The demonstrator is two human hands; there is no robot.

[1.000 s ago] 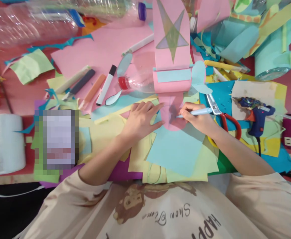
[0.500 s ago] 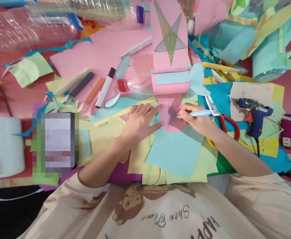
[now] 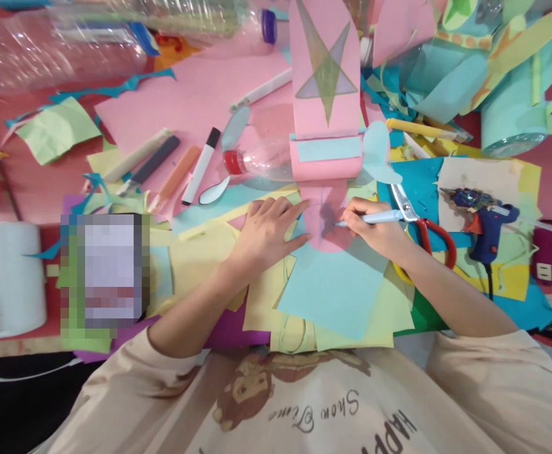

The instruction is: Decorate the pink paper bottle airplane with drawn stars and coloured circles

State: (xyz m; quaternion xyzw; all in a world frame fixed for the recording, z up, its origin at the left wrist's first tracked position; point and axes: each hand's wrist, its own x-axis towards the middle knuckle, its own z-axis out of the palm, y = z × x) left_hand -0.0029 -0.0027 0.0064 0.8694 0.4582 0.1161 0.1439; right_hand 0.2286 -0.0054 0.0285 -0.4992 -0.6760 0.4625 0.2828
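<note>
1. The left hand (image 3: 264, 233) lies palm down with its fingers spread and grasping nothing, the thumb and index tips at the left edge of the pink flap (image 3: 322, 217); it seems placed there to keep the paper from sliding.
2. The right hand (image 3: 375, 230) has its fingers closed around a light blue pen (image 3: 377, 217), gripped close to the point, probably for control over short strokes.
3. The pen's tip meets the flap right of its middle, beside a darker patch; whether that patch is ink or shadow I cannot tell.
4. The flap runs from the pink wrap (image 3: 327, 165) on the bottle (image 3: 269, 157) towards the near edge of the bench (image 3: 40, 195), its rounded end over a blue sheet (image 3: 337, 287), which likely gives a flat backing.
5. So the flap lies between the 2 hands: left fingertips at 1 side, right fingers at the other.
6. The bottle rests on its side, farther from the bench's near edge than the fingers.
7. Scissors (image 3: 425, 232) lie beside the right hand, partly under the forearm; the glue gun (image 3: 488, 234) sits nearer the bench's right edge, on papers that perhaps shield the surface.
</note>
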